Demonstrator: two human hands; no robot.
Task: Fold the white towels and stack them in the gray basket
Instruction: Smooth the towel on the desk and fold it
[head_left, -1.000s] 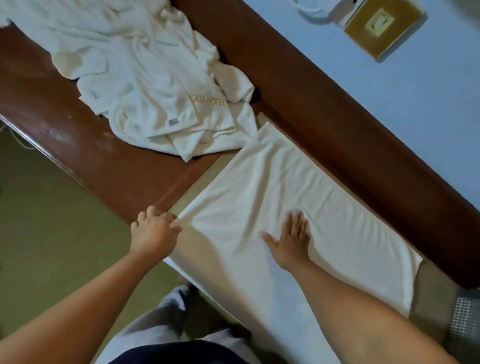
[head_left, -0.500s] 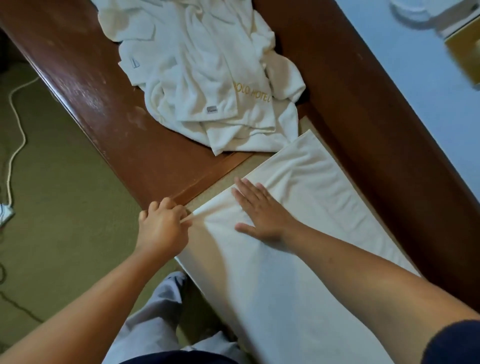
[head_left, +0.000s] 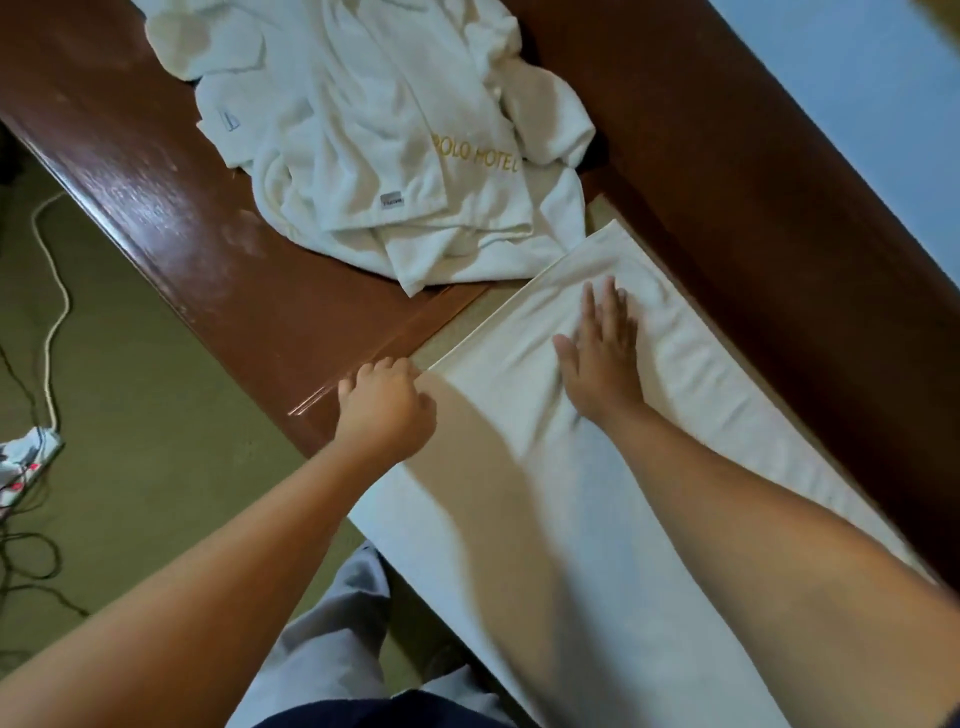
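**Towel held flat on a brown wooden top**

In the head view, a glossy brown wooden top (head_left: 171, 218) is seen running diagonally across the frame. An olive floor (head_left: 145, 441) lies to its left and a pale blue wall (head_left: 857, 104) at the upper right. A white cable (head_left: 52, 291) is laid across the floor near the left edge.

A crumpled pile of towels (head_left: 374, 130) is heaped on the wood at the top of the frame, and gold lettering reading "POLO HOTEL" is shown on one of them. Just beside the pile's lower right edge, a long flat towel (head_left: 519, 519) is spread along the top.

The left hand (head_left: 384, 410) is closed at the towel's left long edge. Its fingers are curled over, and the edge appears to be pinched beneath them, though the contact itself is hidden by the knuckles. The right hand (head_left: 602, 358) is laid on the cloth further in, palm down. Its fingers are straight and close together, the thumb is spread to the left, and nothing is gripped. Soft creases are gathered around it.

Light grey trousers (head_left: 327, 639) are seen at the bottom, between the forearms.
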